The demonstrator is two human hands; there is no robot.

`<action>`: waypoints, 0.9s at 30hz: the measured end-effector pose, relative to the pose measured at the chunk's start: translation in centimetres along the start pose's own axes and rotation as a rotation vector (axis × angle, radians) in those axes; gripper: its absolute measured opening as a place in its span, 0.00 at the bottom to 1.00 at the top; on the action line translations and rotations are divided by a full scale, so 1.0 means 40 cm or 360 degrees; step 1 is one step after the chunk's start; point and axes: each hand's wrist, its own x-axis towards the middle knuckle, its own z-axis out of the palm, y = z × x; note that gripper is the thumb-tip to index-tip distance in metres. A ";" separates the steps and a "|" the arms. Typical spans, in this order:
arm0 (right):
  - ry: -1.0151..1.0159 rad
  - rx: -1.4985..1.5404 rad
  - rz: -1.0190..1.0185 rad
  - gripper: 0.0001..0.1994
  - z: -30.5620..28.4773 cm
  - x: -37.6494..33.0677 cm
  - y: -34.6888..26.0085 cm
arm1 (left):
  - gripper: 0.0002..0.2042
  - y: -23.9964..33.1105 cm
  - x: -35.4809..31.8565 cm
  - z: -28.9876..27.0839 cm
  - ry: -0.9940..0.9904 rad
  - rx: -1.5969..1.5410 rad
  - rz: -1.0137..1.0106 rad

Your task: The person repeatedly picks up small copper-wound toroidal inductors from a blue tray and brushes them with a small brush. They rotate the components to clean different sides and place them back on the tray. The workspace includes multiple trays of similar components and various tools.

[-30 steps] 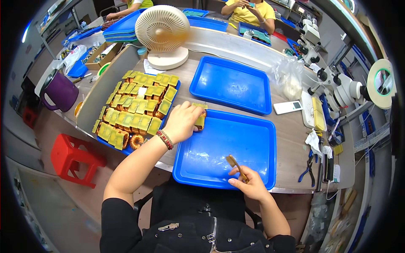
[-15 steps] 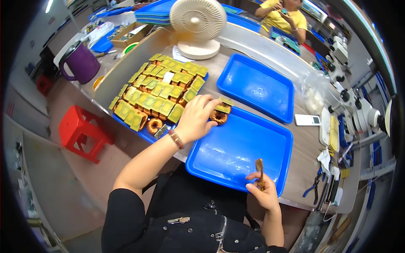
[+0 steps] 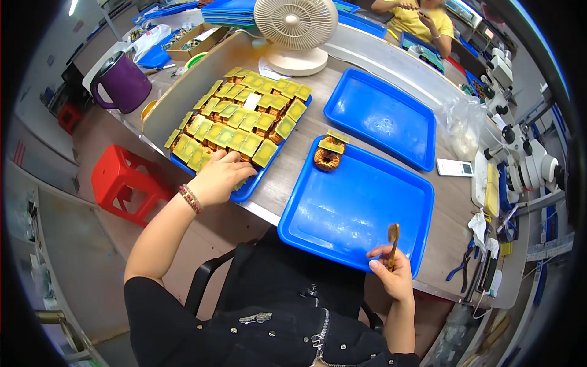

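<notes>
My left hand [image 3: 220, 178] is at the near corner of the left blue tray [image 3: 243, 194], its fingers curled down over a toroidal coil. Most of that coil is hidden; a bit of its green board shows under the fingers. Rows of copper-wound coils topped with yellow-green boards [image 3: 226, 119] fill this tray. My right hand [image 3: 394, 276] holds a small brown brush [image 3: 393, 237] upright over the near rim of the middle blue tray [image 3: 342, 214]. Two coils with boards [image 3: 328, 158] stand at that tray's far left corner, apart from both hands.
Behind the middle tray lies another blue tray [image 3: 382, 116]. A white fan [image 3: 296, 30] stands at the back, and a purple kettle [image 3: 122, 82] at the left. Pliers [image 3: 463, 266], a small white meter [image 3: 454, 167] and microscopes [image 3: 526, 153] line the right side. A red stool [image 3: 128, 183] stands on the floor.
My left hand has left the coil at the middle tray's far left corner and moved left and nearer, onto the left tray. My right hand still holds the brush.
</notes>
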 end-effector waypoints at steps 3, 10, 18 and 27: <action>0.0072 0.0085 0.0021 0.10 0.015 -0.016 -0.018 | 0.17 -0.019 0.010 0.002 -0.0111 0.0009 0.0064; 0.0303 0.0182 -0.0195 0.15 0.006 -0.063 -0.010 | 0.27 0.066 -0.030 -0.039 0.0646 -0.1183 -0.0320; 0.0076 -0.1391 -0.1390 0.05 0.140 -0.023 -0.103 | 0.38 0.376 -0.039 0.036 0.0437 -0.2659 -0.0047; 0.0270 -0.1501 -0.1238 0.07 0.097 -0.039 -0.068 | 0.39 0.434 -0.037 0.039 0.0147 -0.2898 -0.0100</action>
